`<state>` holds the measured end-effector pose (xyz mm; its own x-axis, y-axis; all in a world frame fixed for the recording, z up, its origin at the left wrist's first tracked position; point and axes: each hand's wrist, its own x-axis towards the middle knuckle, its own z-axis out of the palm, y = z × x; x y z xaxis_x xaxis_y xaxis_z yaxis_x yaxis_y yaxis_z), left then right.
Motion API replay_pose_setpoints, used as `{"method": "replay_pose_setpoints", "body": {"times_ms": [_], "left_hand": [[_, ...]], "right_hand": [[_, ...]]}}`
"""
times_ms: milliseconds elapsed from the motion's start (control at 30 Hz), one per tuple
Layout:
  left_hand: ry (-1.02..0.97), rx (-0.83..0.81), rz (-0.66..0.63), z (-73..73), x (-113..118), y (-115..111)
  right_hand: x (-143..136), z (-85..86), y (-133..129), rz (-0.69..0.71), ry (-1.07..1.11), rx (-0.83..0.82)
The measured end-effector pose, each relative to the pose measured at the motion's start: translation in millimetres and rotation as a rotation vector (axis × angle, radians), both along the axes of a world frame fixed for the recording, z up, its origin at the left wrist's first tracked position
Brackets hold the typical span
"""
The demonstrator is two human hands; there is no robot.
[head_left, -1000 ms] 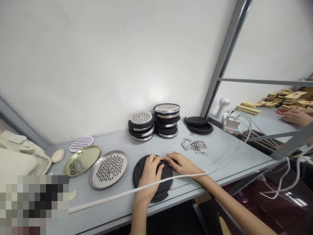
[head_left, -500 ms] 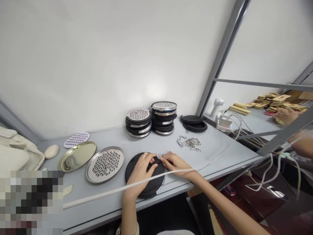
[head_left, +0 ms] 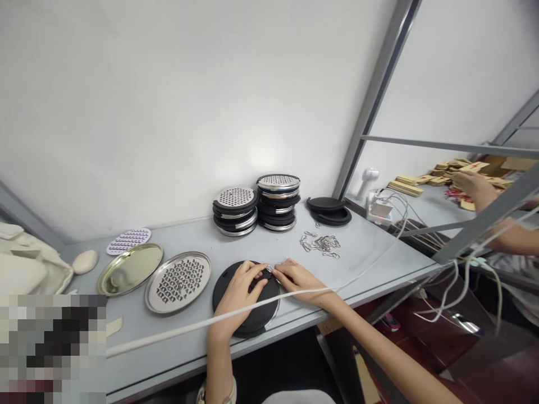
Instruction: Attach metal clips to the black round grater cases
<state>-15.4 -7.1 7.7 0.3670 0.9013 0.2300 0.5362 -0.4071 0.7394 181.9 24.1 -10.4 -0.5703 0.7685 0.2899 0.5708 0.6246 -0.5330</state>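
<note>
A black round case (head_left: pixel 248 317) with a shiny metal rim lies near the table's front edge. My left hand (head_left: pixel 239 297) rests over its top, fingers bent and holding it, with the fingertips close to its right side. At that side my right hand (head_left: pixel 300 280) pinches a small metal clip (head_left: pixel 269 269) between thumb and forefinger, against the case. Whether the clip is hooked to the case is hidden by the fingers. Left of my hands lie a round metal grater plate (head_left: pixel 181 280) with raised teeth and a shiny gold-toned plate (head_left: pixel 130 270).
Behind stand two stacks of round graters (head_left: pixel 236 210) in black holders. Loose metal clips (head_left: pixel 322 244) lie in a pile near black rings (head_left: pixel 330 210). A white cable (head_left: pixel 303 292) crosses in front of my hands. Beyond the frame post, another person's hand (head_left: pixel 475 188) reaches toward wooden pieces.
The metal clip has turned slightly at the case's edge, between my fingers. My hands stay nearly in place. The other person's hand has lifted. The view has shifted slightly.
</note>
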Motion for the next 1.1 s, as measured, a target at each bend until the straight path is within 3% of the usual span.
{"method": "replay_pose_setpoints", "body": {"times_ms": [767, 1100], "left_hand": [[0.002, 0.0, -0.005, 1.2, -0.8, -0.8], [0.069, 0.001, 0.04, 1.6, 5.5, -0.8]], "right_hand": [[0.2, 4.6, -1.8, -0.041, 0.014, -0.057], [-0.8, -0.5, 4.7, 0.028, 0.037, -0.063]]}}
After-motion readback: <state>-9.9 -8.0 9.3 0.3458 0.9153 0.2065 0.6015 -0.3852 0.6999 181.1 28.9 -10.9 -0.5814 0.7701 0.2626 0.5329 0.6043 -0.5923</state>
